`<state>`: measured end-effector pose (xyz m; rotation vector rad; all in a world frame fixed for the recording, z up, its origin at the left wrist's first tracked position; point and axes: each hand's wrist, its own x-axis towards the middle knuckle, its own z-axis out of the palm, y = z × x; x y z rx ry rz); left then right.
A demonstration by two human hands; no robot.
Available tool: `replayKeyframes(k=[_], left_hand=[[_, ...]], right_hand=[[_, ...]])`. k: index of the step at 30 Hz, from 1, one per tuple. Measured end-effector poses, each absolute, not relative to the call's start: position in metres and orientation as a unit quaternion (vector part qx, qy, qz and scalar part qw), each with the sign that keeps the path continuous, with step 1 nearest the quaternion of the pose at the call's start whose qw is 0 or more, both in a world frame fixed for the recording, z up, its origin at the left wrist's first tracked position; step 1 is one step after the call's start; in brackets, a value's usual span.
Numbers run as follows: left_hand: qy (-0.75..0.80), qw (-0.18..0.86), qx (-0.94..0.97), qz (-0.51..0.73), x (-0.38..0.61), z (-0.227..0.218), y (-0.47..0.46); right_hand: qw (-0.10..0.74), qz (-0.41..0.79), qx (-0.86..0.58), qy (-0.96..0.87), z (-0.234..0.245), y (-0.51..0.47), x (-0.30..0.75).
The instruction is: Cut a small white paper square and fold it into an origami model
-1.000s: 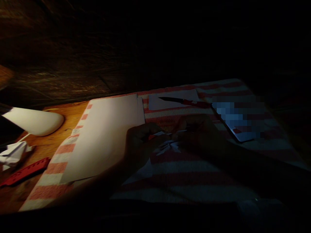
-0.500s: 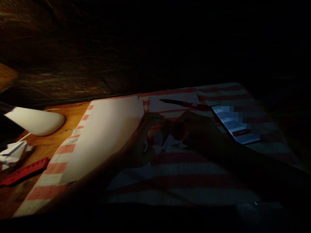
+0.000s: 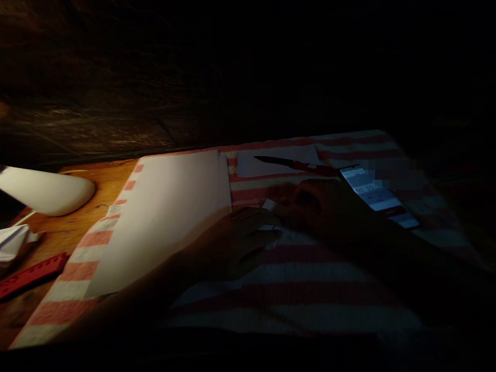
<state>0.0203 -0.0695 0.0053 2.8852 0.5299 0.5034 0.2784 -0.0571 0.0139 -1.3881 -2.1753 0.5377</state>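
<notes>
In the dim middle of the head view, small pieces of folded white paper (image 3: 287,232) lie on the striped cloth between my hands. My left hand (image 3: 236,240) is spread flat, palm down, with its fingers over part of the paper. Curled at the paper's right side is my right hand (image 3: 323,204), its fingertips pinched at the paper's edge; deep shadow hides the exact grip. A dark-bladed knife (image 3: 271,161) with a red handle rests just beyond, partly over a white paper sheet (image 3: 248,166).
Large white sheets (image 3: 166,206) lie left on the striped cloth (image 3: 310,289). A lit phone (image 3: 387,201) is at the right. On the wooden table stand a white lamp base (image 3: 58,191), crumpled paper (image 3: 13,243) and a red strip-shaped object (image 3: 34,274). A dark wall rises behind.
My left hand has gone from curled fingers to lying flat, and moved right over the paper. My right hand has shifted slightly right. The view has turned a little.
</notes>
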Motion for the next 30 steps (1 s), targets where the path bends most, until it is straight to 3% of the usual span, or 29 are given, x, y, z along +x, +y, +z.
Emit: replayKeyframes(k=[4, 8, 16, 25, 30], left_hand=[[0.176, 0.067, 0.967, 0.173, 0.020, 0.008, -0.070], [0.177, 0.073, 0.968, 0.164, 0.019, 0.005, -0.070], [0.178, 0.086, 0.966, 0.167, 0.021, 0.007, -0.070], [0.175, 0.097, 0.963, 0.182, 0.024, 0.011, -0.071], [0.186, 0.125, 0.963, 0.149, 0.023, 0.011, -0.069]], right_hand=[[0.190, 0.176, -0.541, -0.800, 0.015, -0.061, 0.282], [0.175, 0.237, -0.534, -0.792, 0.017, -0.063, 0.278], [0.191, 0.184, -0.562, -0.783, 0.017, -0.069, 0.275], [0.282, 0.198, -0.518, -0.783, 0.016, -0.076, 0.256], [0.278, 0.167, -0.527, -0.785, 0.004, -0.078, 0.255]])
